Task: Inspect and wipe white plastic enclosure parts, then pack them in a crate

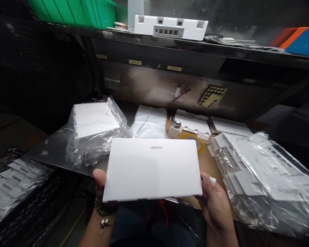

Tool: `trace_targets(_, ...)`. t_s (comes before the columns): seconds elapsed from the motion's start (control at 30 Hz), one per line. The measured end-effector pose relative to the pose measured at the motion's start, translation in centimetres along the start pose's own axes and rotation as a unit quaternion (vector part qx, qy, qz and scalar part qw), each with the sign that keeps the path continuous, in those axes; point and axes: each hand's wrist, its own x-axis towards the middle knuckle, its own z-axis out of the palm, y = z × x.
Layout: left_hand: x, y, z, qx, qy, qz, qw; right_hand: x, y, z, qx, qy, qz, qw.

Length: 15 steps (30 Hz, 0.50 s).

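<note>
A white rectangular panel [152,173] with an upside-down HUAWEI mark is held up in front of me, over the near edge of the table. My left hand [100,185] grips its left end, thumb at the edge and the other fingers hidden behind; a beaded bracelet is on that wrist. At the right end, my right hand [213,195] is closed on the panel, with a small white scrap [213,180] by its fingers. Behind the panel are a yellow tape roll [201,146], a small metal-lidded dispenser [176,124] and white housings [192,121].
Plastic-wrapped stacks of white covers stand at left [96,120] and right [278,168]. A white bag [150,120] lies between. A crate [15,181] holds more parts, lower left. Overhead, a shelf [113,34] carries a green bin [74,13] and a white housing [171,28].
</note>
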Motion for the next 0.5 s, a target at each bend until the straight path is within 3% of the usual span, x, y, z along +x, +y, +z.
trace_targets(0.17, 0.2, 0.6, -1.4, 0.014, -0.046, -0.024, 0.999, 0.0, 0.0, -0.5, -0.040, -0.047, -0.034, 0.998)
trace_targets(0.5, 0.1, 0.8, -1.8, 0.016, -0.101, -0.076, 0.992, 0.1, 0.6, -1.6, -0.080, -0.017, -0.017, 0.996)
